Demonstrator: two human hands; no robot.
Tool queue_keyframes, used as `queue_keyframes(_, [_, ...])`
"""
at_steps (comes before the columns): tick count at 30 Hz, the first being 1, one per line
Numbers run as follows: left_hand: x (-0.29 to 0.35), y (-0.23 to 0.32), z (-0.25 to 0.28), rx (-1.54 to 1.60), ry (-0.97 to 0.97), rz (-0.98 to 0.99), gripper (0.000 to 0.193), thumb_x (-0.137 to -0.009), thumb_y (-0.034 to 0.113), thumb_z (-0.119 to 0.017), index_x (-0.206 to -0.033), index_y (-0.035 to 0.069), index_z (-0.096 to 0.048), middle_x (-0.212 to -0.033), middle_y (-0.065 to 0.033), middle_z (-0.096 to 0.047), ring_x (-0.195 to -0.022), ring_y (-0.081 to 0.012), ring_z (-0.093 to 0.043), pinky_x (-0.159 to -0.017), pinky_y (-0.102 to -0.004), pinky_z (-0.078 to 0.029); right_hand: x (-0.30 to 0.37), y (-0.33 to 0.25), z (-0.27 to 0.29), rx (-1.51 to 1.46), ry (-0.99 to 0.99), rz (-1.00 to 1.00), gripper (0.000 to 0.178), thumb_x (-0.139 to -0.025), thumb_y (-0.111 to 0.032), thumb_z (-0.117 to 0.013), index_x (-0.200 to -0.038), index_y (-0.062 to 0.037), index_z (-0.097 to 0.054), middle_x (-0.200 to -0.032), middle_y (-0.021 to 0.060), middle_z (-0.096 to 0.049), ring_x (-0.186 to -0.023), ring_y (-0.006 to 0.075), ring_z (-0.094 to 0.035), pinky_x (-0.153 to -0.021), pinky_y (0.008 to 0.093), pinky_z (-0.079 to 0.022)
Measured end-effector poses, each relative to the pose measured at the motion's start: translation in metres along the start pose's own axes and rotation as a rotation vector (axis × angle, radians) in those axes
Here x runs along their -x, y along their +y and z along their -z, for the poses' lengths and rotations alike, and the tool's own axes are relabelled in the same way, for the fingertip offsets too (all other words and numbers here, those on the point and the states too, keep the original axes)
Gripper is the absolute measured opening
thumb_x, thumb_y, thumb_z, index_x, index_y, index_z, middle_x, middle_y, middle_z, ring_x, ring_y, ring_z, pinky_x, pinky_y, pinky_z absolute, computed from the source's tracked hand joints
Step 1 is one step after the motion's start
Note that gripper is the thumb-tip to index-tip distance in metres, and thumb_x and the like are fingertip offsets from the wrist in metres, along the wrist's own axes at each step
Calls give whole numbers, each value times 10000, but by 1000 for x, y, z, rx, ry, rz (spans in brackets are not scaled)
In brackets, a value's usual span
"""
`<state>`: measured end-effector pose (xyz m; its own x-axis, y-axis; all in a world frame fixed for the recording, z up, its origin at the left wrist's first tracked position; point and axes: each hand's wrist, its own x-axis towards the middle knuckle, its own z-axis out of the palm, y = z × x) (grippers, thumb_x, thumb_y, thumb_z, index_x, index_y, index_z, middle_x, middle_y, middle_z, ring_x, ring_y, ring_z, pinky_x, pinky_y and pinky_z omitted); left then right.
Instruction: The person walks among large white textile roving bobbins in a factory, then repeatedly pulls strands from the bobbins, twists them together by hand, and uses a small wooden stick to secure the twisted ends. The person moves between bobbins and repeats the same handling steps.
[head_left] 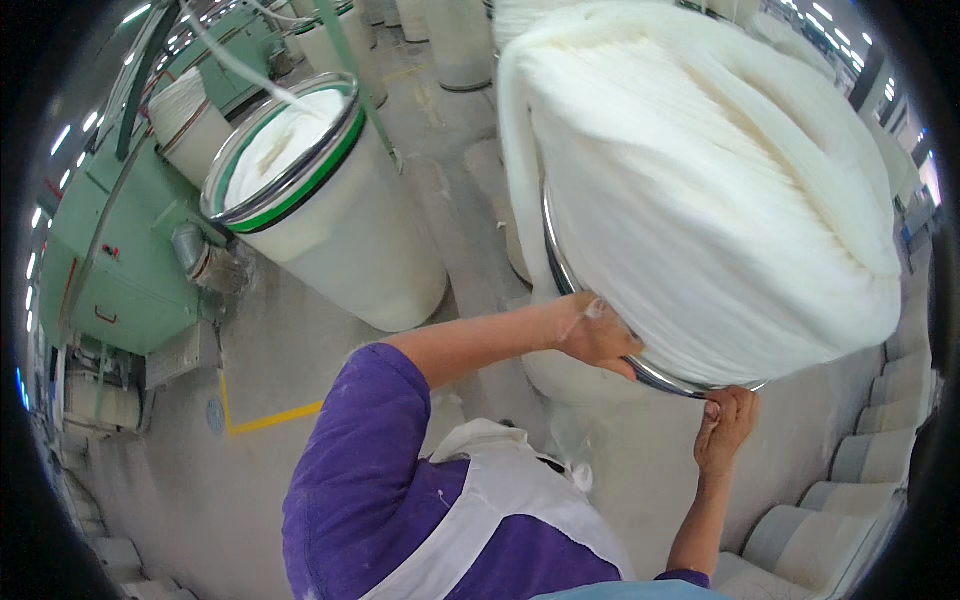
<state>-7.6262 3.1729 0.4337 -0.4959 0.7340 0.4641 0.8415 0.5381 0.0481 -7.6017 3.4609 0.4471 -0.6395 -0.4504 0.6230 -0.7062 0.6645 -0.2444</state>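
Observation:
A big heap of white cotton sliver (690, 190) bulges high out of a tall pale can and hangs over the can's shiny metal rim (560, 255). My left hand (598, 335) grips this rim at its near left side, its back toward me and some fingers hidden behind the rim and fibre. Farther right, my right hand (728, 428) is closed round the near edge of the same rim, just under the sliver. The can's pale wall (600, 385) shows in part below my left forearm.
To the left stands another can (360, 240) with a green band and coiled sliver (285, 145) inside; a strand rises from it. Green machinery (140, 260) lines the far left. A yellow line (280, 415) marks the floor. Several pale cans (800, 545) stand along the right edge.

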Motion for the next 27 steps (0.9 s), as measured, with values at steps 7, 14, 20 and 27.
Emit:
queue_keyframes(7, [51,44,71,-63,49,371,439,-763,481,-653,-885,61,-614,-894,-87,-617,-945,-295,-581,-905,-413,-435,-10,-34,14,-53,-223,208,161,-880,-210,-590,-959,-73,-616,-864,97,-603,-800,308,-559,-706,406,-437])
queue_keyframes(14, [48,115,76,-182,341,688,611,-813,310,-703,-1327,81,-465,-1407,-150,-419,-1309,-335,-382,-1076,-456,-328,-16,-61,79,76,-420,83,241,-867,-166,-605,-1084,-63,-590,-924,129,-641,-844,335,-605,-700,435,-474])
queue_keyframes(20, [230,98,143,-458,539,1069,659,-781,170,-739,-1359,86,-434,-1426,-144,-397,-1323,-327,-372,-1080,-461,-321,-17,-137,42,217,-381,-17,244,-860,-141,-600,-1086,-47,-594,-904,146,-661,-811,346,-622,-691,447,-475])
queue_keyframes(27, [344,-6,259,-795,270,924,735,-648,232,-836,-1288,113,-494,-1364,-116,-467,-1290,-291,-414,-1054,-444,-342,-70,-250,-36,449,-333,-252,241,-915,-196,-548,-1104,-52,-585,-965,171,-665,-847,364,-628,-689,467,-482])
